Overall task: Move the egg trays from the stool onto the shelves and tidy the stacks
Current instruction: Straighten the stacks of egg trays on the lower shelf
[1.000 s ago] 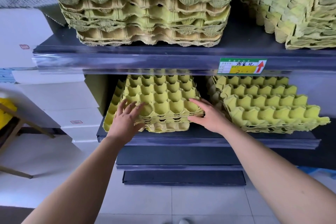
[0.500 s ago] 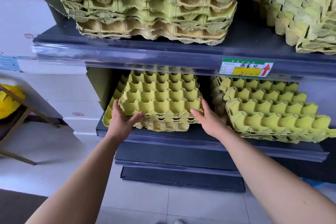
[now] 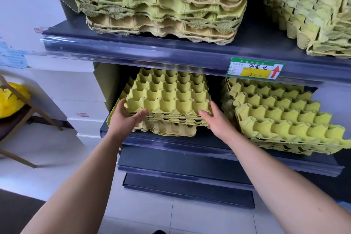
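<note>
Egg-tray stack (image 3: 171,99), centre frame: left hand (image 3: 124,121) and right hand (image 3: 218,123), earlier flat on top, now clasp its front corners, fingers wrapped round; squaring under way.

The left hand (image 3: 123,122) and the right hand (image 3: 218,122) are seen bare; the left forearm (image 3: 91,176) and the right forearm (image 3: 275,176) are likewise uncovered to the picture's edge.
</note>
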Demonstrator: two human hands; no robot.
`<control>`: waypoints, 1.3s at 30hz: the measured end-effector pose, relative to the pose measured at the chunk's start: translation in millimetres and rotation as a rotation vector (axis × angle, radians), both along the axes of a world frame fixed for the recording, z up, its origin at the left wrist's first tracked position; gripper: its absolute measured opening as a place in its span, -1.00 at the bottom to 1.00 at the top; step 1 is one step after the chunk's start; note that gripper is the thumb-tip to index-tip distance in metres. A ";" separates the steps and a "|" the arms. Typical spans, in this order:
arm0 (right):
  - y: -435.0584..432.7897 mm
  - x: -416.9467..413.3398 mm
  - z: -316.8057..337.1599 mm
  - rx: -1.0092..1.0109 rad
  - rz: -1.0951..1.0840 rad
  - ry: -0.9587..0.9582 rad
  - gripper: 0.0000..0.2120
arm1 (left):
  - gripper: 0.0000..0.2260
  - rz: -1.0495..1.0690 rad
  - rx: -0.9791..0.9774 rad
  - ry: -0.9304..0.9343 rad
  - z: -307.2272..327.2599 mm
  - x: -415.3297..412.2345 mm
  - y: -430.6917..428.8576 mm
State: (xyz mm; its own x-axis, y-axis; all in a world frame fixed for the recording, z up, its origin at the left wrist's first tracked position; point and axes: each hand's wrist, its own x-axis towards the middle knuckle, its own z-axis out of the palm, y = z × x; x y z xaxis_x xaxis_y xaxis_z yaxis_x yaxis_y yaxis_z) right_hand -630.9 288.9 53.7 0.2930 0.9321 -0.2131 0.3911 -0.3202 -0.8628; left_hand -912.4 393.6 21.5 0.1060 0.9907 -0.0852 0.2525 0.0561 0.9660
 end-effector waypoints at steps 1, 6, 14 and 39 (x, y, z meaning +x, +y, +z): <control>1.0 -0.8 0.6 0.008 -0.008 0.009 -0.15 | -0.07 0.016 0.020 0.004 5.4 -1.0 1.1; 8.6 -18.0 3.8 0.044 -0.026 0.048 -0.16 | -0.06 0.024 0.049 -0.053 19.6 -17.8 11.6; 16.0 -42.8 -5.2 0.003 -0.042 0.006 -0.33 | 0.01 -0.024 -0.045 -0.047 7.6 -40.9 22.4; -21.4 -70.2 23.1 0.114 -0.279 0.062 -0.39 | 0.09 -0.040 -0.087 0.041 16.2 -30.2 19.8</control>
State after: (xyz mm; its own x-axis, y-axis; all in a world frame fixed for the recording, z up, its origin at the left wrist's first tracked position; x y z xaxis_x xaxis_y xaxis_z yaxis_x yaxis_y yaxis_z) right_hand -701.0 267.4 76.8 0.5312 0.8362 -0.1366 0.2474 -0.3073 -0.9189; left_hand -942.6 413.3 37.6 0.1397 0.9744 -0.1759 0.2954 0.1285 0.9467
